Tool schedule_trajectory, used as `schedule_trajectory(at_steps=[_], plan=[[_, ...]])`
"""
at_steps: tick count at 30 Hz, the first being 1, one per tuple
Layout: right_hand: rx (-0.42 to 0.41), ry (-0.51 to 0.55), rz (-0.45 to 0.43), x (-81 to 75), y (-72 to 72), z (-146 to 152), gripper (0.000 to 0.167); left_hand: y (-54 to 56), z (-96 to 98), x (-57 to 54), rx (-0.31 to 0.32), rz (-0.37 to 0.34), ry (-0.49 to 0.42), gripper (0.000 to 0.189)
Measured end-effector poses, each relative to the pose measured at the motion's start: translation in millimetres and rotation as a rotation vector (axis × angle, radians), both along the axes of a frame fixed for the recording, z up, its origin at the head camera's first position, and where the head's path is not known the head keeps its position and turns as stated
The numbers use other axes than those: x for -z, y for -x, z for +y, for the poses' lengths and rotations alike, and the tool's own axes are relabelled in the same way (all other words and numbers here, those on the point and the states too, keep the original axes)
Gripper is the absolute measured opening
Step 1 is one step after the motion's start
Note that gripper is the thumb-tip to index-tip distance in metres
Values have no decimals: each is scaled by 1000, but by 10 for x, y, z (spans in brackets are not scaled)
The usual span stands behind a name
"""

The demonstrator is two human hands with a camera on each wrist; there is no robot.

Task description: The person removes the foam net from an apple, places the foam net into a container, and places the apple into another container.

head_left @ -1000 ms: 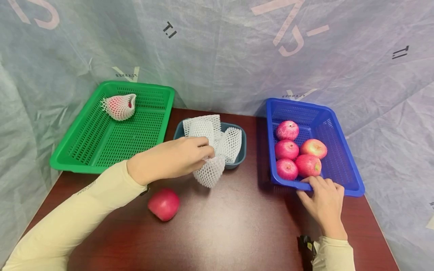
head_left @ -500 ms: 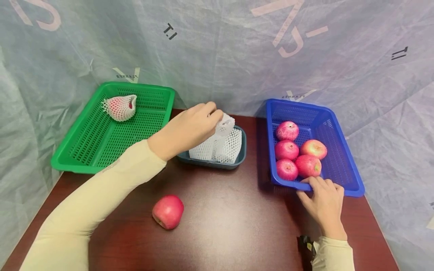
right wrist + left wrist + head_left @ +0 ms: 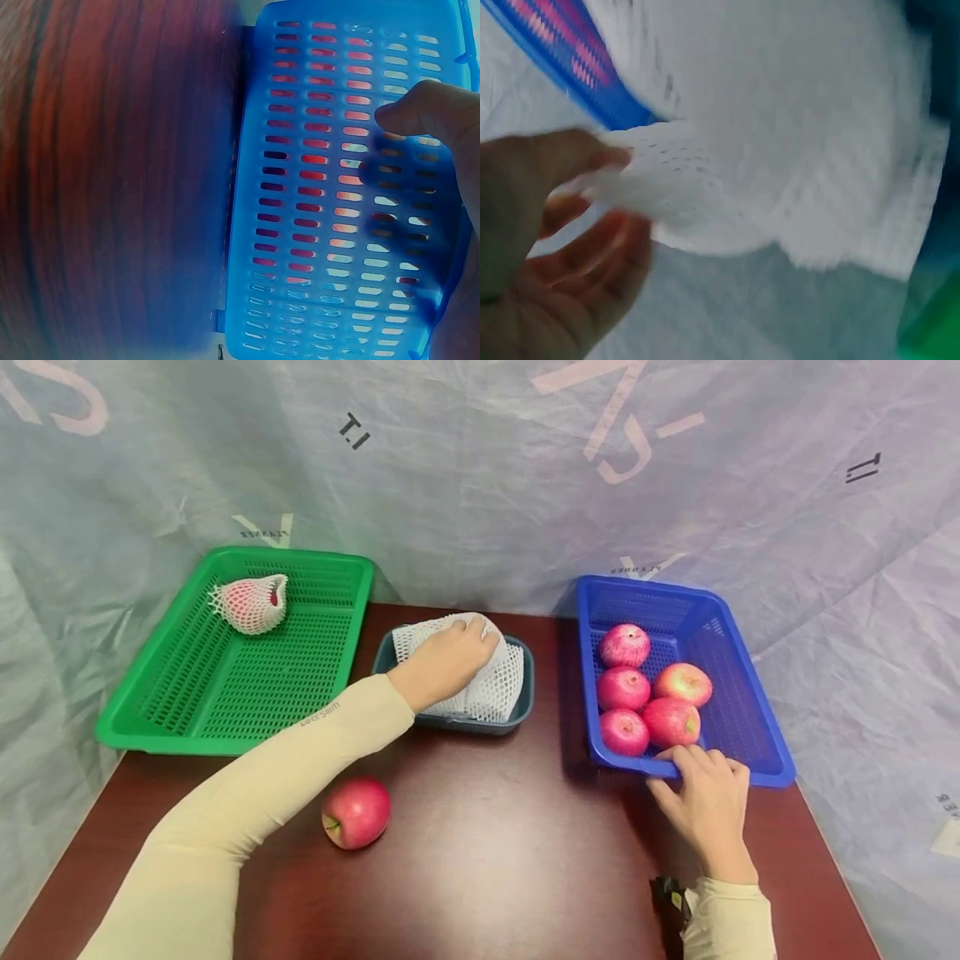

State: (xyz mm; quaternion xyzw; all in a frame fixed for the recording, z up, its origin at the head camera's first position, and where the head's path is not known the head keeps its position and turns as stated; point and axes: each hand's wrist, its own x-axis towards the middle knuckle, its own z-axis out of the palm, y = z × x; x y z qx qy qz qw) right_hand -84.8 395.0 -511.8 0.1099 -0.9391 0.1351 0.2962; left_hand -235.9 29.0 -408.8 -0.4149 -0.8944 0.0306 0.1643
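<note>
Over the small dark blue-grey tub point(image 3: 528, 685), my left hand point(image 3: 446, 664) pinches a white foam net sleeve point(image 3: 675, 180) between thumb and fingers. More white foam net sleeves point(image 3: 498, 689) lie in the tub below it. My right hand point(image 3: 708, 802) grips the near rim of the blue basket point(image 3: 757, 693), its thumb point(image 3: 420, 109) against the outer wall in the right wrist view. Inside that basket sit several red apples point(image 3: 626, 689). A single red apple point(image 3: 357, 812) lies on the table, in front of the left forearm.
At the left stands a green basket point(image 3: 262, 693) with an apple in a foam net point(image 3: 251, 604) in its far corner. The brown table point(image 3: 487, 860) runs back to a grey printed sheet point(image 3: 465, 485) behind the containers.
The left hand lifted a foam sleeve toward the back of the tub and is now lower over it. The loose apple has rolled a little. The right hand keeps its hold.
</note>
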Motion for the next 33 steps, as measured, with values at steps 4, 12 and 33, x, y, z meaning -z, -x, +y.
schedule_trajectory(at_steps=[4, 12, 33], plan=[[-5, 9, 13, -8, 7, -14, 16, -31, 32, 111, -69, -296, 109, 31], [-11, 8, 22, -23, 29, -16, 18, 135, 53, 216, -145, -657, 309, 32], [3, 4, -16, -27, 4, -11, 17, -663, -706, -260, 13, -402, 36, 22]])
